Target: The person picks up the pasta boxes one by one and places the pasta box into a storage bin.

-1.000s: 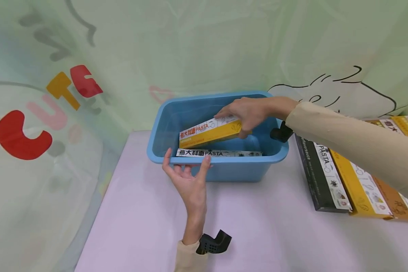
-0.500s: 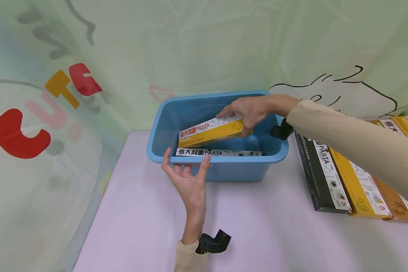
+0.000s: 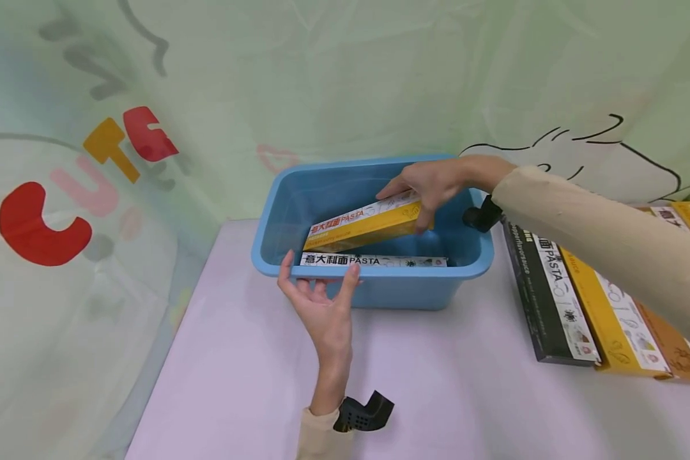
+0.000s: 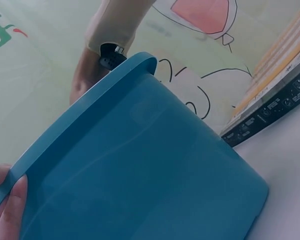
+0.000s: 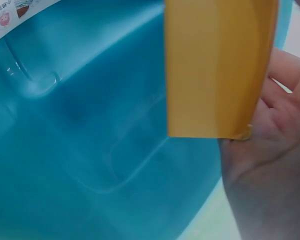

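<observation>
A blue plastic bin (image 3: 402, 291) stands on the table in the head view. Inside it, my right hand (image 3: 431, 185) grips the right end of a yellow pasta box (image 3: 368, 229), which lies slanted with its right end raised. The right wrist view shows that yellow end (image 5: 215, 75) against the palm, above the bin floor. Along the near inner wall lies a second pasta box (image 3: 374, 260) with a white printed face and black lettering. My left hand (image 3: 322, 306) holds the bin's near rim at the left, fingers and thumb curled over it, as the left wrist view also shows.
Right of the bin, several pasta boxes lie side by side: a black one (image 3: 552, 300), a yellow one (image 3: 621, 319) and an orange-brown one (image 3: 675, 348), with more partly behind my right sleeve. A pale green printed curtain (image 3: 351, 76) hangs behind the bin.
The view has shifted slightly. My right hand and the yellow pasta box's right end have moved a little to the right within the bin. My left hand keeps its hold on the rim.
</observation>
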### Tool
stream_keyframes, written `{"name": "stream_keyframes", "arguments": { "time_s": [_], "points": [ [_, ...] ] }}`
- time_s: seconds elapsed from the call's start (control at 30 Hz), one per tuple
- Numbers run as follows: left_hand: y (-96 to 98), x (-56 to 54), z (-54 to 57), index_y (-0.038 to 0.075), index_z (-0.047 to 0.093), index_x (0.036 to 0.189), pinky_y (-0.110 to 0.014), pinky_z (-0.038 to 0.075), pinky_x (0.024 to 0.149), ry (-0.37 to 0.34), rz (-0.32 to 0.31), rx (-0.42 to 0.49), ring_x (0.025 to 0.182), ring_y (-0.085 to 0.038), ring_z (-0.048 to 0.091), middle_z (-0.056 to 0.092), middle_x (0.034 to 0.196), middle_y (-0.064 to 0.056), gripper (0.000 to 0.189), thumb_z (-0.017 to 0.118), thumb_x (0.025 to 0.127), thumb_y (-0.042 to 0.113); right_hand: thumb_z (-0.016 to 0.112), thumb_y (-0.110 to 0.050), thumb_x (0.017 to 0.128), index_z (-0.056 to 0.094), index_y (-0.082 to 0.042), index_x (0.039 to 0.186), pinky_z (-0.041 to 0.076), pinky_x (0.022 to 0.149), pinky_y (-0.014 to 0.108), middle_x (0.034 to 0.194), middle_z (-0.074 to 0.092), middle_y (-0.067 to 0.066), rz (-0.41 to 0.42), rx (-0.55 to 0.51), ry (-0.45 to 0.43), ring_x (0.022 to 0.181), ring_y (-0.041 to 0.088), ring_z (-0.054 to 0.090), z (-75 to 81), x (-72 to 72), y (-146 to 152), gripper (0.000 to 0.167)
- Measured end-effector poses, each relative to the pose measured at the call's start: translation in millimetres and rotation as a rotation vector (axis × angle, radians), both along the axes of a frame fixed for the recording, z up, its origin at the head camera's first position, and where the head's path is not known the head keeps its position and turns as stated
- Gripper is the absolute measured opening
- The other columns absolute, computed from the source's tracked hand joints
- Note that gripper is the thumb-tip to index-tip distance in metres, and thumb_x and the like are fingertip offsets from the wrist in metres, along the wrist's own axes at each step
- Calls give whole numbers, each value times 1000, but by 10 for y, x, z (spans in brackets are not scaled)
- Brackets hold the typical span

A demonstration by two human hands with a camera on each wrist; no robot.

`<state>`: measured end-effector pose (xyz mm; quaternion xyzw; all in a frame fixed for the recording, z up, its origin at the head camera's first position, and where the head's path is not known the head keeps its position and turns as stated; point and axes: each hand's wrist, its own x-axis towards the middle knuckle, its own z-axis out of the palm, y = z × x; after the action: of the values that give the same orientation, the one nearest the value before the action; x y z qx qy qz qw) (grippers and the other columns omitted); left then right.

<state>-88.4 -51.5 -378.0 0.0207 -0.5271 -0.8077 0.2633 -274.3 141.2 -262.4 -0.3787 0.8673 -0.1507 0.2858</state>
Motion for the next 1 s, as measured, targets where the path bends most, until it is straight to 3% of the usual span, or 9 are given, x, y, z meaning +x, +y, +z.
{"name": "stream_keyframes", "arguments": {
  "time_s": [0.13,0.3,0.57,0.73,1.0],
  "points": [
    [28,10,-1,10,20,157,-34,65,86,-8,-12,-9,113,-33,57,45,148,-18,95,82,86,-1,93,-16,75,40,8,155,43,117,56,154,49,26,-14,7,-2,127,37,53,-5,-1,76,99],
    [57,22,4,10,19,157,-36,66,84,-3,-34,-4,115,-34,58,46,147,-17,94,81,87,-3,90,-8,78,39,6,157,30,122,66,161,40,28,-62,6,5,146,48,38,54,25,163,95],
    [49,-5,18,10,19,157,-36,65,87,-4,-34,-27,114,-32,58,49,143,-15,95,80,87,-3,87,-21,84,38,-1,160,29,122,69,164,37,22,-84,-56,68,151,46,33,228,144,239,92],
    [40,-26,16,10,19,157,-37,66,84,1,-34,-24,111,-31,59,49,140,-17,95,80,86,-4,87,-24,86,40,-5,160,30,122,67,164,39,19,-79,-142,102,152,43,32,340,343,310,90],
    [38,-84,6,9,19,157,-39,67,81,23,-34,1,108,-32,59,49,136,-17,94,79,86,-7,90,-16,82,41,-14,161,32,116,75,163,42,16,-95,-379,352,148,44,38,451,852,604,93]
  ]
}}
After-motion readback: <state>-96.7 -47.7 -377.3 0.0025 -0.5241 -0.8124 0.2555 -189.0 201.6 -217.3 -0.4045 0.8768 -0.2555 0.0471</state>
